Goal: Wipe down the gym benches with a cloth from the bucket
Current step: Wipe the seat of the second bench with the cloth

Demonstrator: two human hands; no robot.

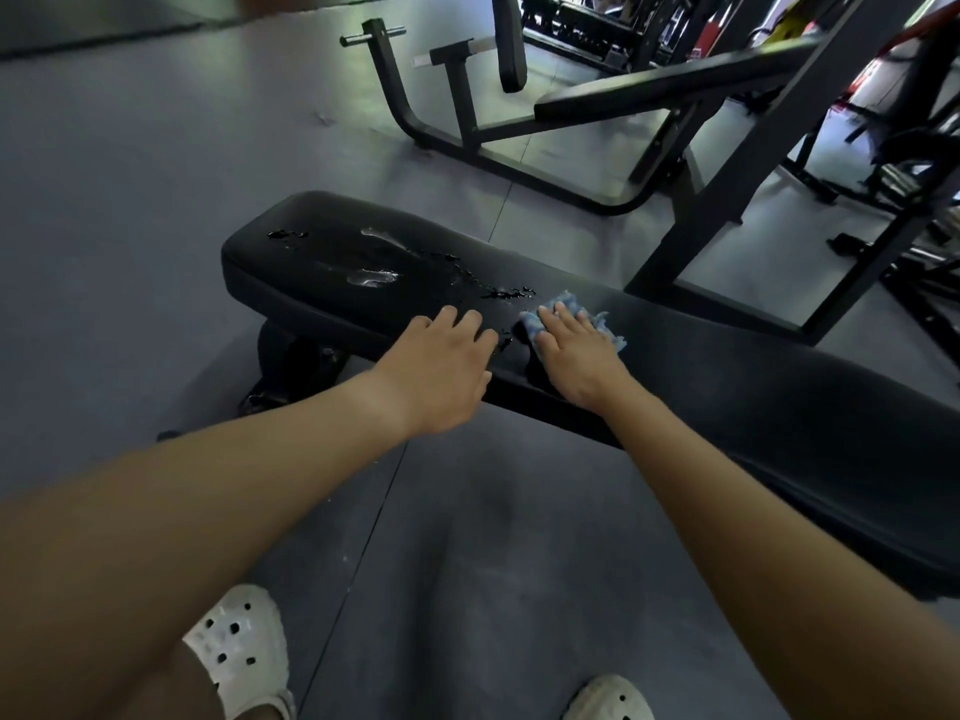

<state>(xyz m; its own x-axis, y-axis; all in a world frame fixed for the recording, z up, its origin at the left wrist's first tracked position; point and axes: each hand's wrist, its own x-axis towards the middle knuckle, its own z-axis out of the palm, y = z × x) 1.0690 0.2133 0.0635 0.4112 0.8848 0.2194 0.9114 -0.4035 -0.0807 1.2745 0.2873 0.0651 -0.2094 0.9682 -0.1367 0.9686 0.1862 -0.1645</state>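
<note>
Right hand (574,356) flat, fingers straight, pressing blue cloth (566,317) on flat bench (779,407); left hand (441,366) relaxed, empty. Risk: water pools (374,275) missed, run off pad edge.

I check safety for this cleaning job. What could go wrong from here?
The water pooled on the bench may run off onto the floor and make it slippery.
The left hand, resting near that water, might slide.
The small cloth under the right hand may only spread the water.
</note>
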